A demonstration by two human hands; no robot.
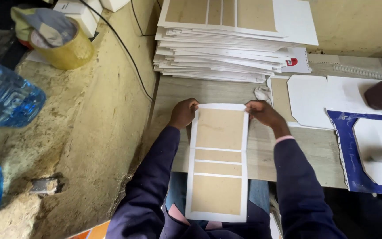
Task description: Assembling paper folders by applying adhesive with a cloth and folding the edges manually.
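I am looking down on a long cover board, tan panels edged in white, lying in the lower middle of the frame with its long axis running straight away from me: the near end is hanging over the lap, the far end is resting on the wooden table. Both hands are meeting it at that far end. The left hand is curling around the far left corner, fingers closed onto the edge, and the right hand is pinching the far right corner the same way, so the board is lying between the two and stretching back toward the body. Neither hand is nearer; they are sitting level across the short edge. I am guessing the thumbs are tucked under the white border, though the view is hiding them.

Just right of the right hand, white cut-out pieces and a blue sheet are lying on the table. Beyond the hands, in the upper middle of the frame, a tall stack of matching boards is standing well apart from the held one. In the upper left a roll of yellow tape is sitting, with blue plastic bottles along the left edge.
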